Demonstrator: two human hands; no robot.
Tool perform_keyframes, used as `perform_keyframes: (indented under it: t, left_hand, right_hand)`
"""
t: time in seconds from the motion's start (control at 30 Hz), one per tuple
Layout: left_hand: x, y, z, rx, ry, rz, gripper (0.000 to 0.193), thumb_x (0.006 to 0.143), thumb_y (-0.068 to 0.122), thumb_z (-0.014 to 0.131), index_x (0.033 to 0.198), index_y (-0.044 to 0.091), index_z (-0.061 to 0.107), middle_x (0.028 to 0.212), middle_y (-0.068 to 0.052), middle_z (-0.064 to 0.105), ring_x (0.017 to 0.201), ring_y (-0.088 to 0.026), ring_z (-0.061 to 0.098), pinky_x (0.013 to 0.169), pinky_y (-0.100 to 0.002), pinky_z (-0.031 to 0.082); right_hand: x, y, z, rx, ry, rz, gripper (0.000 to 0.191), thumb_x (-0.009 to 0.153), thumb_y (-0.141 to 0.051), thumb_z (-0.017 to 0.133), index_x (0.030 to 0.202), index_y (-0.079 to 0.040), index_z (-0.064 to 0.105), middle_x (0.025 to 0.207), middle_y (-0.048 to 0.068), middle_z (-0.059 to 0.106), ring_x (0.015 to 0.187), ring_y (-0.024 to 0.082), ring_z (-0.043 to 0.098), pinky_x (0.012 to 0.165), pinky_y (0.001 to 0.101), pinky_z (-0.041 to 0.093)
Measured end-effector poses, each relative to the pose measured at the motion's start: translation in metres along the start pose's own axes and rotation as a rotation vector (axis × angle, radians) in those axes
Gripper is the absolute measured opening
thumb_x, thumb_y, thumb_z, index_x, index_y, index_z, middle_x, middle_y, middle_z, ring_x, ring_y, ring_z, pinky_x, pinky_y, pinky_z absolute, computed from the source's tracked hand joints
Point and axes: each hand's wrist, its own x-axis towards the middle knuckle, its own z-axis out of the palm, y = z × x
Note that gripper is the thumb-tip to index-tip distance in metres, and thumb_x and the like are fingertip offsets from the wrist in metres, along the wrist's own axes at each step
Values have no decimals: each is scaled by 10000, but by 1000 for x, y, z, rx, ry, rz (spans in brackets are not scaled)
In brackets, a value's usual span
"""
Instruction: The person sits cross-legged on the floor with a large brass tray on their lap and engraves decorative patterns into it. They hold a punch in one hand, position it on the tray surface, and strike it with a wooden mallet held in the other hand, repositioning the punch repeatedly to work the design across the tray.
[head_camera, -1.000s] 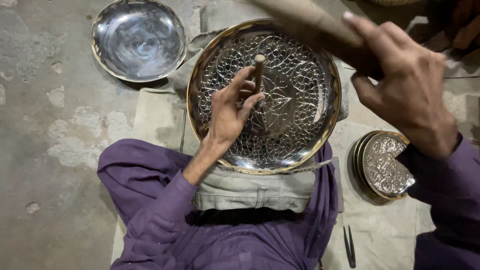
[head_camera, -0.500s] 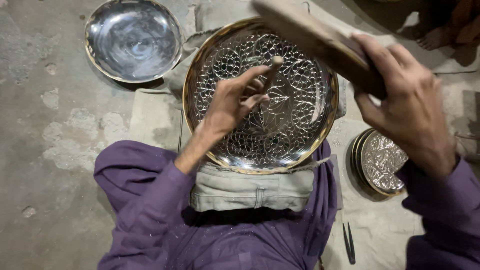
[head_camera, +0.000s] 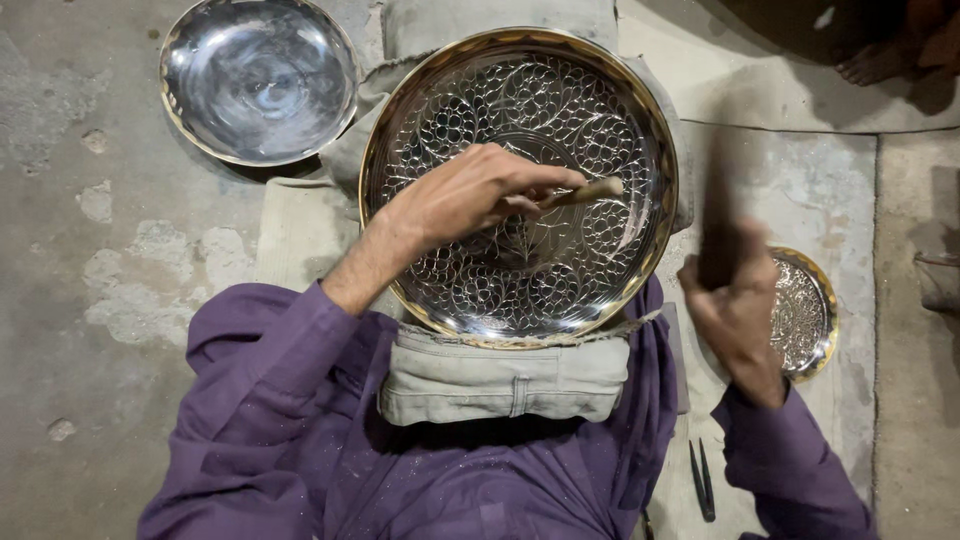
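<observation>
Overhead, left hand (head_camera: 470, 200) pinches a chisel (head_camera: 585, 192) on the engraved tray (head_camera: 640, 110) (right hand's (head_camera: 735, 300) grip blurred).

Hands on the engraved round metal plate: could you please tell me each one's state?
Left hand: closed, holding a thin wooden-handled punch.
Right hand: closed on a blurred dark mallet.

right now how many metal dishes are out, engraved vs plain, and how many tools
engraved dishes: 2, the large tray and a small plate
plain bowl: 1
tools: 3, chisel, blurred mallet, dark tweezers
total: 6
</observation>
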Motion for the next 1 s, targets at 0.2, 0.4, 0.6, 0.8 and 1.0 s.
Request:
perform_keyframes:
  t: [0.2, 0.4, 0.6, 0.8, 1.0]
  left_hand:
    - [3, 9, -5, 100, -107, 5, 375, 997, 148, 575, 1317, 313, 679, 734, 34, 729, 564, -124, 628, 604, -325, 584]
    - [1, 10, -1, 266, -83, 188, 409, 1009, 124, 524, 1352, 295, 665, 799, 13, 738, 590, -90, 602, 527, -242, 559]
    - [-4, -1, 11, -62, 243, 193, 438, 999, 40, 666, 1395, 208, 586, 1124, -58, 781, 892, -160, 785, 727, -280, 683]
    - [-5, -16, 13, -216, 279, 154, 536, 950, 36, 765, 1423, 169, 549, 1072, -84, 795, 932, -193, 804, 809, -338, 696]
    - [-2, -20, 16, -144, 243, 125, 568, 925, 45, 786, 1422, 180, 546, 1046, -61, 800, 899, -194, 807, 791, -336, 693]
  right_hand:
    - [-34, 12, 23, 97, 73, 31, 380, 876, 73, 668, 1226, -18, 553, 930, 84, 576, 756, 179, 582, 655, 358, 522]
    - [-54, 23, 46, 154, 164, -5, 392, 912, 69, 639, 1279, -41, 559, 959, 84, 568, 734, 167, 565, 618, 319, 528]
    - [-55, 14, 29, 40, 13, 190, 441, 830, 35, 633, 1257, 3, 529, 861, 87, 532, 670, 192, 525, 579, 368, 450]
    - [-36, -1, 17, 104, -20, 215, 567, 805, 47, 624, 1359, -8, 517, 853, 103, 563, 669, 205, 548, 587, 378, 463]
    - [-17, -17, 3, 111, 13, 103, 663, 821, 67, 650, 1458, -22, 487, 1096, 170, 658, 953, 273, 669, 819, 405, 550]
